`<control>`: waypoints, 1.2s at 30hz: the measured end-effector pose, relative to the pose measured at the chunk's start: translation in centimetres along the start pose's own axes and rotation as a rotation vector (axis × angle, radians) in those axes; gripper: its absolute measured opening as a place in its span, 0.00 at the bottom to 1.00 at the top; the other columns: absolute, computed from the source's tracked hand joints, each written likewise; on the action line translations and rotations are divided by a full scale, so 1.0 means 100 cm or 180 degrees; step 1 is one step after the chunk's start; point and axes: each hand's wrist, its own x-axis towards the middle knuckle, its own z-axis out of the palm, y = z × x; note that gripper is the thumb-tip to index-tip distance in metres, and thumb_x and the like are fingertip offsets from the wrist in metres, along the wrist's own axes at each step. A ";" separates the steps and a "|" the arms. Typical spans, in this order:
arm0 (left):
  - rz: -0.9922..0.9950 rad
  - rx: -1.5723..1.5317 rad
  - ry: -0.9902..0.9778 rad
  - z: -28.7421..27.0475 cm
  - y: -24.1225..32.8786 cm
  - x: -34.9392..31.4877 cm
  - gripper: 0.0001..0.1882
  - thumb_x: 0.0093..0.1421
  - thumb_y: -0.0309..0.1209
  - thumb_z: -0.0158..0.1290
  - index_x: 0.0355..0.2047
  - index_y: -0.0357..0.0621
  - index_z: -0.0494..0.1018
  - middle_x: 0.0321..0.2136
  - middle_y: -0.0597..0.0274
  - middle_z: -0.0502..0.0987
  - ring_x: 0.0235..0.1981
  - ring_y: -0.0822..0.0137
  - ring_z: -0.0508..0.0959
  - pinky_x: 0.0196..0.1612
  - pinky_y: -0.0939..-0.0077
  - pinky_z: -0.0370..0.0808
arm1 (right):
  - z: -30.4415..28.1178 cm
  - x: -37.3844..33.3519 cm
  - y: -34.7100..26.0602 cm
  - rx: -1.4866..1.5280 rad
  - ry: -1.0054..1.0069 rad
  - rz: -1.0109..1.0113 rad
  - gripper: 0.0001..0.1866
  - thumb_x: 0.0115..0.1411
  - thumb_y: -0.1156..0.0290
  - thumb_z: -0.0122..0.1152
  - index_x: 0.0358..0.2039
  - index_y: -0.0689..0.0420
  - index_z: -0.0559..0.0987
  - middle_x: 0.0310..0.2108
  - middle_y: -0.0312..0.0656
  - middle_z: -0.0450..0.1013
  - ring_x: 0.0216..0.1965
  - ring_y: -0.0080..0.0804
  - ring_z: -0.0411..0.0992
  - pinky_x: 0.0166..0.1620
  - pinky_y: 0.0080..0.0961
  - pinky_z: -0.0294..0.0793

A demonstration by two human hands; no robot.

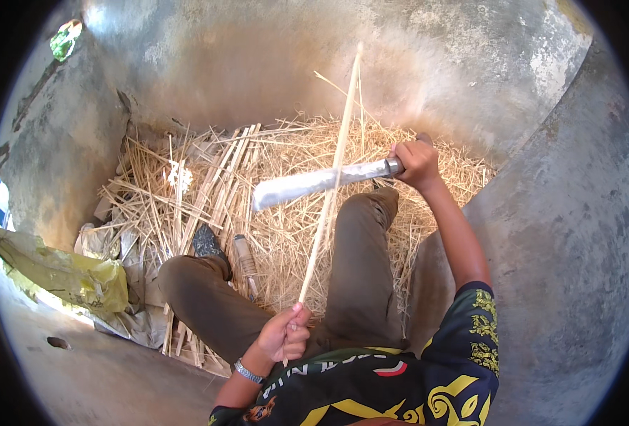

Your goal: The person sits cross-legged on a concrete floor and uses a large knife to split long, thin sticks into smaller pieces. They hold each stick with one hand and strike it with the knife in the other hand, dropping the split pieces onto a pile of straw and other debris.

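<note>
My left hand [286,334], with a metal watch band at the wrist, is closed around the lower end of a long pale bamboo strip [319,238]. The strip slants up and away from my lap, and a thin sliver splits off near its far end. In my right hand [417,162] is the dark handle of a machete [321,183]. Its broad, shiny blade points left and crosses the strip around the middle. Whether the edge bites into the bamboo, I cannot tell.
Shavings [293,156] cover the floor between my legs and the far wall [258,64]. Split bamboo slats [222,177] are piled at left. A second knife-like tool [245,259] lies by my left foot. Yellowish sacking [66,273] hangs at far left; a concrete wall [542,270] curves close on my right.
</note>
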 end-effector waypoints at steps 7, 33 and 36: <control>0.0068 -0.0371 -0.0380 -0.003 0.003 0.018 0.22 0.78 0.51 0.33 0.28 0.55 0.58 0.12 0.76 0.49 0.07 0.80 0.46 0.09 0.80 0.43 | 0.032 -0.016 0.096 -0.0407 -0.1970 0.3754 0.12 0.62 0.59 0.65 0.32 0.55 0.84 0.22 0.43 0.78 0.22 0.30 0.77 0.28 0.33 0.77; 0.0184 -0.0575 -0.0685 -0.017 -0.009 0.015 0.24 0.78 0.53 0.32 0.27 0.55 0.58 0.13 0.75 0.49 0.08 0.78 0.46 0.10 0.78 0.45 | 0.037 -0.005 0.088 -0.0057 -0.2316 0.4044 0.10 0.59 0.62 0.64 0.36 0.53 0.85 0.31 0.44 0.82 0.33 0.39 0.81 0.39 0.42 0.79; 0.0134 -0.0773 -0.0501 -0.019 -0.012 0.023 0.24 0.78 0.52 0.30 0.27 0.53 0.58 0.12 0.74 0.49 0.07 0.79 0.47 0.09 0.80 0.46 | 0.055 -0.001 0.076 -0.0080 -0.2789 0.3778 0.14 0.61 0.62 0.63 0.43 0.54 0.85 0.39 0.49 0.82 0.41 0.43 0.82 0.42 0.43 0.80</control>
